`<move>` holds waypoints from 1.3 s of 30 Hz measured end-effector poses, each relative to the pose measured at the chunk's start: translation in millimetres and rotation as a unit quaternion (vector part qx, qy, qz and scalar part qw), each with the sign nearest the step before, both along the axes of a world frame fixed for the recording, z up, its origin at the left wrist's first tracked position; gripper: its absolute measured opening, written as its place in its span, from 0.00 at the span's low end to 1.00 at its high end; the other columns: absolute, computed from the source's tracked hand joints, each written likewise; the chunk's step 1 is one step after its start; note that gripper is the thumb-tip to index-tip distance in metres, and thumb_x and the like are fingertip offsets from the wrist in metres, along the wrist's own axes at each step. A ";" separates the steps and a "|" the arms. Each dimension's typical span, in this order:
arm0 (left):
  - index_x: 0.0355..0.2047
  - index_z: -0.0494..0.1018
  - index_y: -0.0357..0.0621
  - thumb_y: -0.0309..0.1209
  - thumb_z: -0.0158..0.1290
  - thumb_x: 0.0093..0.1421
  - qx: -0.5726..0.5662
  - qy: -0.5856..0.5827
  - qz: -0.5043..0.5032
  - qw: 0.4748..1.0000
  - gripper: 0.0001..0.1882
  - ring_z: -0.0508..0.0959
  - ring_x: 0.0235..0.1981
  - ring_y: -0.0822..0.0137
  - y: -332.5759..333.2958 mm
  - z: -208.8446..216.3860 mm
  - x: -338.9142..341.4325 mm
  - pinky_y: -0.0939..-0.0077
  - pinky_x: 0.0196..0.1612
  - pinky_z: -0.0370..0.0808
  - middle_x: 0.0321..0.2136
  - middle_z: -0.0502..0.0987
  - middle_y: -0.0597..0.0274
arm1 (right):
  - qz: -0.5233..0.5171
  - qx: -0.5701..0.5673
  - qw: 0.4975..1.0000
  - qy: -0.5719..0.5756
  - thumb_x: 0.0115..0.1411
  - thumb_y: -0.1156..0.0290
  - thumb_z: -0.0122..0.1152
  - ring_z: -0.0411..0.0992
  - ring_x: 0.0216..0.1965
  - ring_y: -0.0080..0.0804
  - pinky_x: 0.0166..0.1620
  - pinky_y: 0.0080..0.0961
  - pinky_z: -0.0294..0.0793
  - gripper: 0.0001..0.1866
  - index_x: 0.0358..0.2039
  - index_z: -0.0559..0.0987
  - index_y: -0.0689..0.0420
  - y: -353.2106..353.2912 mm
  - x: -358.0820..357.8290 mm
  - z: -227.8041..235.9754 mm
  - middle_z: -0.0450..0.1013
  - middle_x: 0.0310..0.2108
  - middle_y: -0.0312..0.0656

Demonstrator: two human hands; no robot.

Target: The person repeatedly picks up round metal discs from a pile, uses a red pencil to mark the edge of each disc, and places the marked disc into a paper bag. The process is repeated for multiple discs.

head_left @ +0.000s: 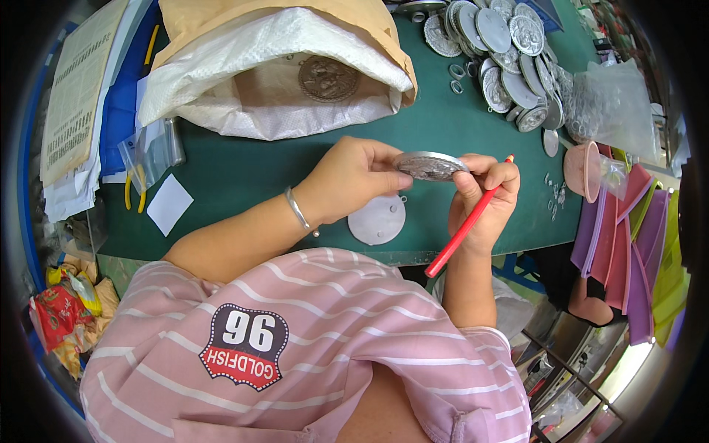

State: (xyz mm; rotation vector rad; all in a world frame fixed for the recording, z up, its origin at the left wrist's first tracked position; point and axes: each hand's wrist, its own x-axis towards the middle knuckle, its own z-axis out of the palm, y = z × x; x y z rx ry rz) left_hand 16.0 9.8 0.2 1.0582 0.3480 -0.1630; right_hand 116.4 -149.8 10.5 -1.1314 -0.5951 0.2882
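Note:
Between my two hands is a round grey metal medallion (430, 167) with a raised relief, tilted nearly edge-on above the table. My left hand (362, 166) pinches its left edge with thumb and fingers. At the opposite edge, my right hand (487, 196) grips it with thumb and fingertips. A red pencil (464, 232) also rests in my right hand, slanting down to the left. Just below the held piece, a flat grey disc (375, 220) with a small loop lies on the table near its front edge.
An open white woven sack (273, 122) with a medallion (329, 79) inside lies at the back. Many grey discs (521, 74) are heaped back right, beside a clear plastic bag (617, 100) and a pink cup (582, 171). White paper (170, 204) and yellow-handled pliers (135, 190) lie left.

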 end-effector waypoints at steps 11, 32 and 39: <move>0.55 0.60 0.33 0.19 0.45 0.56 -0.406 -0.073 0.093 0.906 0.24 0.68 0.53 0.61 5.3 -11.3 1.3 0.65 0.56 0.66 0.52 0.66 0.50 | 0.047 -0.124 0.970 -0.204 0.44 0.88 0.63 0.71 0.40 0.38 0.46 0.35 0.69 0.20 0.22 0.60 0.53 -8.3 4.7 -5.5 0.76 0.31 0.47; 0.56 0.60 0.39 0.15 0.48 0.53 -0.300 -0.113 0.078 0.944 0.28 0.69 0.52 0.64 -0.1 -7.6 0.4 0.67 0.56 0.66 0.52 0.67 0.54 | -0.020 -0.128 0.989 0.073 0.52 0.83 0.60 0.71 0.26 0.23 0.25 0.15 0.74 0.14 0.26 0.63 0.56 -2.5 -6.3 -2.8 0.73 0.32 0.47; 0.56 0.58 0.36 0.17 0.48 0.55 -0.304 -0.096 0.080 0.945 0.27 0.70 0.50 0.64 0.0 -7.1 0.8 0.68 0.55 0.67 0.49 0.68 0.54 | -0.004 -0.109 0.990 0.088 0.52 0.83 0.60 0.71 0.25 0.23 0.24 0.16 0.74 0.14 0.27 0.63 0.57 -2.2 -7.5 -0.3 0.73 0.32 0.48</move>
